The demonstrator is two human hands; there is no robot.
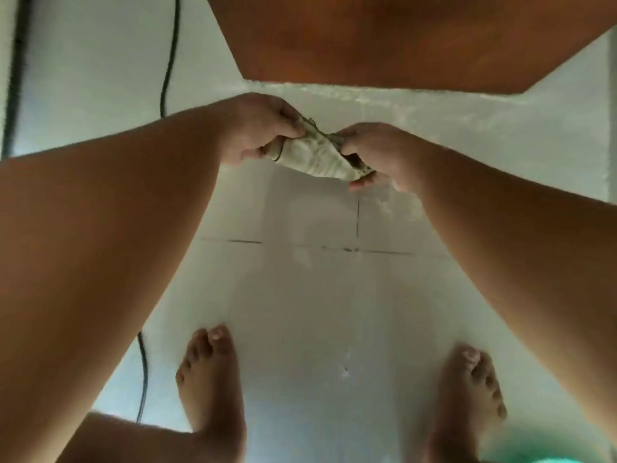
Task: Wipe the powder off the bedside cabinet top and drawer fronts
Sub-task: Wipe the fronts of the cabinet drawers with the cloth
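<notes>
A: Entry one, surface?
B: A pale tiled floor (pixel 317 329) with dark grout lines. A reddish-brown wooden bedside cabinet (pixel 384 38) stands at the far edge, centre to right.
A: Hands?
B: The left hand (pixel 257 128) and right hand (pixel 377 152) are above the floor, just near of the cabinet. Fingers are curled, each pinching one end of a crumpled off-white cloth (pixel 314 155) held between them.
A: Remainder?
B: One bare left foot (pixel 210 379) and one bare right foot (pixel 467 396), near. One thin black cable (pixel 168 61), left.
</notes>
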